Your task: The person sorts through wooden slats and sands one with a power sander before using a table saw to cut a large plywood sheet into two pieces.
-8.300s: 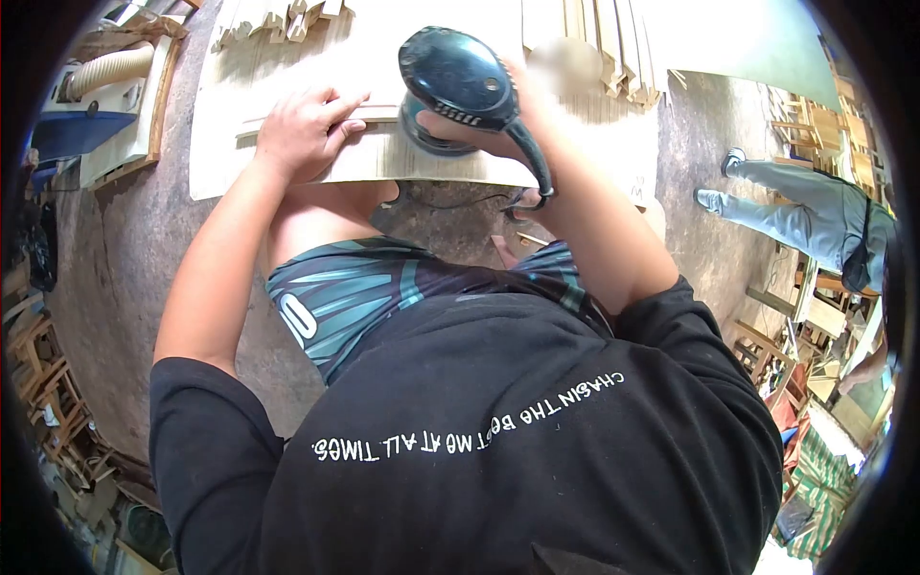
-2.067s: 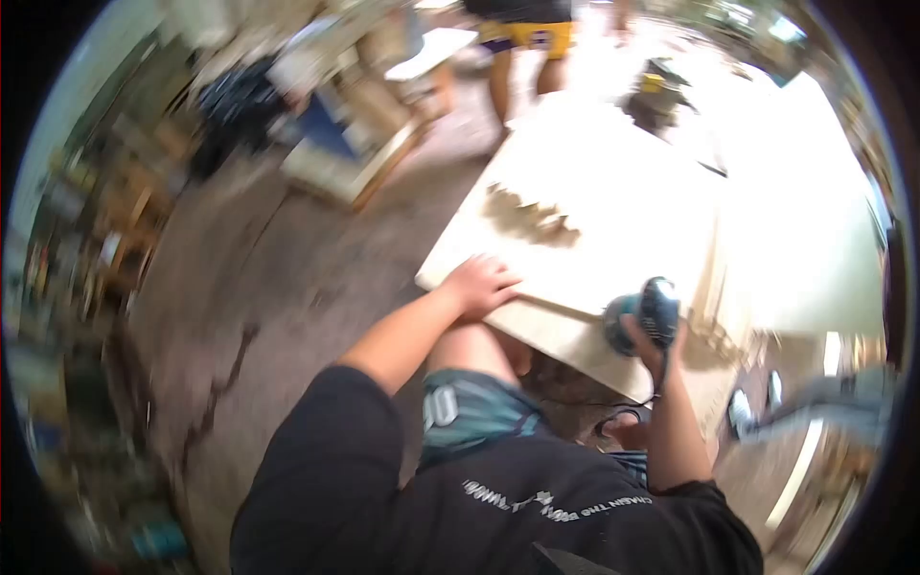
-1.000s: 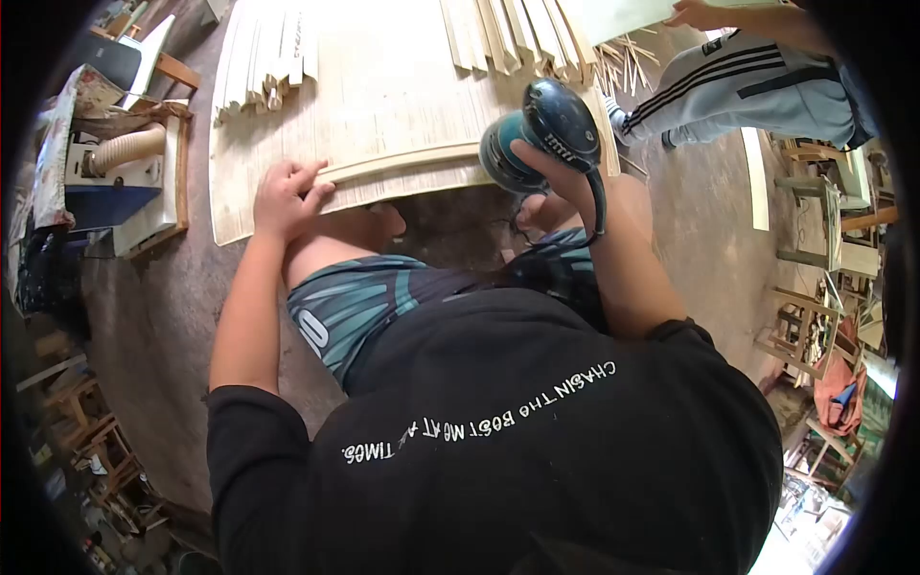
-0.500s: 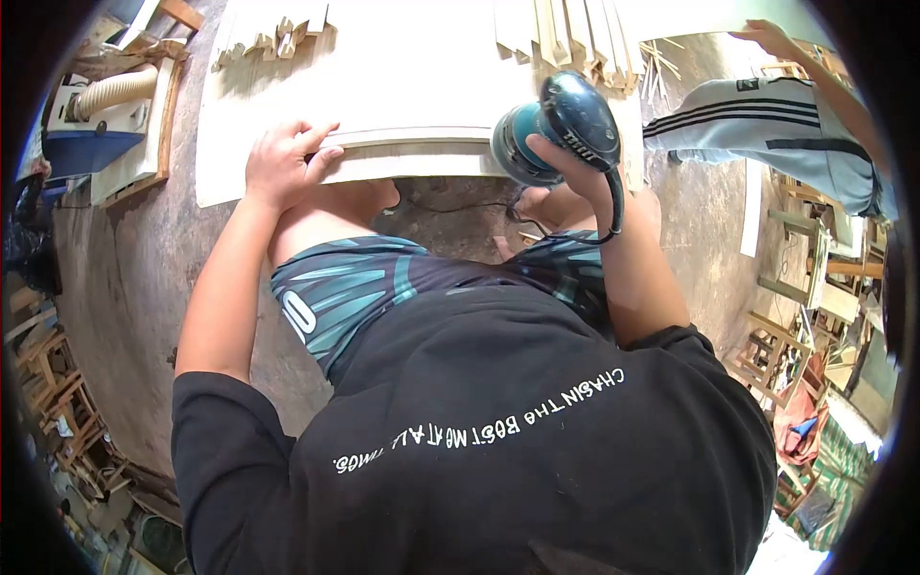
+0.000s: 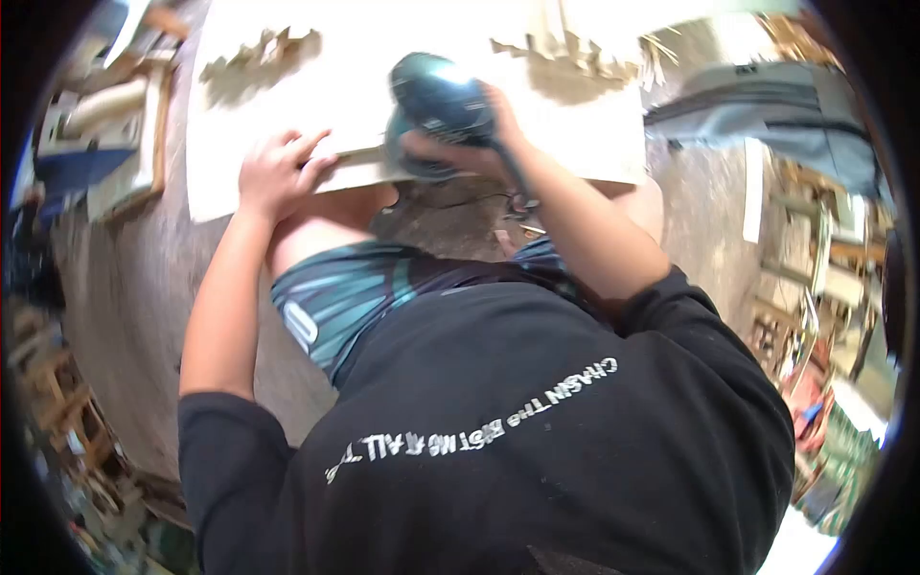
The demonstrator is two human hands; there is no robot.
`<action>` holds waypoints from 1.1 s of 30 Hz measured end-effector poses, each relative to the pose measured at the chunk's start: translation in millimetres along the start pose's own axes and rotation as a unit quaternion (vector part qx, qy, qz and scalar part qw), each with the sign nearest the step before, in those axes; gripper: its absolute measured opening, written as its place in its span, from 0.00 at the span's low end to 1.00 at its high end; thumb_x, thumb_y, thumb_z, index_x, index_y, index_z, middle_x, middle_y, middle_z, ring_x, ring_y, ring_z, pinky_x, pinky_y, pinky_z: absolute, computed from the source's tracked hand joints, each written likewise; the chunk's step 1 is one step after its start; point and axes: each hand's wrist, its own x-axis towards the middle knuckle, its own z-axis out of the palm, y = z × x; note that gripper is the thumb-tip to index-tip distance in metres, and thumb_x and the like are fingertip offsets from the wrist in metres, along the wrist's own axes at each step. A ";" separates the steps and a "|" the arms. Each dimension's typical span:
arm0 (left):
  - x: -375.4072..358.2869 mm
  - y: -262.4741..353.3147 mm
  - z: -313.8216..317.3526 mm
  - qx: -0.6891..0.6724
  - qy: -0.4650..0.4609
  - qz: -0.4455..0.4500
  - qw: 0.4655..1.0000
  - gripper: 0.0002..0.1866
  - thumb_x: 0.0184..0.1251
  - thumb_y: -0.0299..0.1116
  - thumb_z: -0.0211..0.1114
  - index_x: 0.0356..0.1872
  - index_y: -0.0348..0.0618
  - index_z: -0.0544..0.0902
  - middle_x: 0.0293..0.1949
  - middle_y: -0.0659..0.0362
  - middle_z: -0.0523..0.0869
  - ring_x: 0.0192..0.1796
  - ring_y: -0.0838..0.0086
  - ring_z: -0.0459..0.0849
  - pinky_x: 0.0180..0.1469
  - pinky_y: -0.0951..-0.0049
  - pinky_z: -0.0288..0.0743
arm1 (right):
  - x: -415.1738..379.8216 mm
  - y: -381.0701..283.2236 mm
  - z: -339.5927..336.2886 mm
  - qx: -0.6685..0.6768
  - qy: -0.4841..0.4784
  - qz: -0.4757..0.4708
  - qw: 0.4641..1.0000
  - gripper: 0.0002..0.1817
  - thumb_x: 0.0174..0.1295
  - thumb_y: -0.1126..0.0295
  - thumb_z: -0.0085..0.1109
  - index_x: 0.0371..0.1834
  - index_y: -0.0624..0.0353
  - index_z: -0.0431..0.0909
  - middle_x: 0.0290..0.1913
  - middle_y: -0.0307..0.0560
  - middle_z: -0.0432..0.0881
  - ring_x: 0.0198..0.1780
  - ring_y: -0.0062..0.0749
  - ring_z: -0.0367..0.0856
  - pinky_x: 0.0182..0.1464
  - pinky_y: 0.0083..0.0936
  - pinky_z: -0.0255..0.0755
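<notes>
The bare, grey-brown floor (image 5: 144, 307) extends on both sides of the pale, flat-topped desk (image 5: 355, 57). Strong light overexposes the desk surface. At the left, a pale cylindrical hose (image 5: 103, 109) sits above a dark-blue panel (image 5: 93, 165). Brown wooden frames (image 5: 81, 422) are piled at the lower left. At the right, a long white strip (image 5: 754, 192) lies on the floor, near further wooden furniture (image 5: 795, 230). A green-striped cloth (image 5: 839, 474) occupies the lower right, beside a bright patch.

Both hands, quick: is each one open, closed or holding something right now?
Left hand: fingers partly spread, at the wooden strip; whether it grips cannot be told.
Right hand: closed, holding the sander.
</notes>
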 end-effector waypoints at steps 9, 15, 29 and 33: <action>4.4 -6.6 8.8 0.008 0.024 0.036 0.999 0.21 0.67 0.55 0.70 0.59 0.67 0.90 0.42 0.58 0.85 0.44 0.61 0.85 0.48 0.59 0.80 | -1.9 6.3 10.4 -0.054 0.082 -0.116 0.988 0.41 0.44 0.54 0.86 0.63 0.56 0.79 0.51 0.51 0.88 0.52 0.40 0.88 0.59 0.34 0.79; 5.2 -2.4 6.5 0.001 0.024 0.024 0.999 0.22 0.68 0.56 0.69 0.59 0.66 0.90 0.41 0.57 0.85 0.44 0.60 0.85 0.49 0.59 0.80 | -46.9 9.3 -46.2 -0.054 0.124 0.037 0.990 0.35 0.48 0.57 0.86 0.58 0.56 0.82 0.48 0.45 0.90 0.48 0.28 0.88 0.54 0.31 0.82; 5.1 0.8 2.5 -0.019 0.029 0.017 0.999 0.21 0.68 0.52 0.70 0.60 0.61 0.89 0.37 0.60 0.86 0.40 0.63 0.88 0.45 0.61 0.81 | -91.4 15.7 -120.2 -0.287 0.232 0.039 0.929 0.29 0.52 0.54 0.82 0.54 0.57 0.85 0.46 0.46 0.91 0.47 0.31 0.89 0.53 0.30 0.81; 6.2 2.1 0.8 -0.021 0.023 0.013 0.999 0.21 0.68 0.54 0.70 0.59 0.63 0.90 0.38 0.59 0.87 0.41 0.62 0.88 0.45 0.60 0.81 | -79.8 -7.3 -99.6 -0.321 0.186 0.049 0.927 0.30 0.52 0.52 0.82 0.54 0.56 0.85 0.46 0.46 0.91 0.48 0.31 0.90 0.54 0.29 0.82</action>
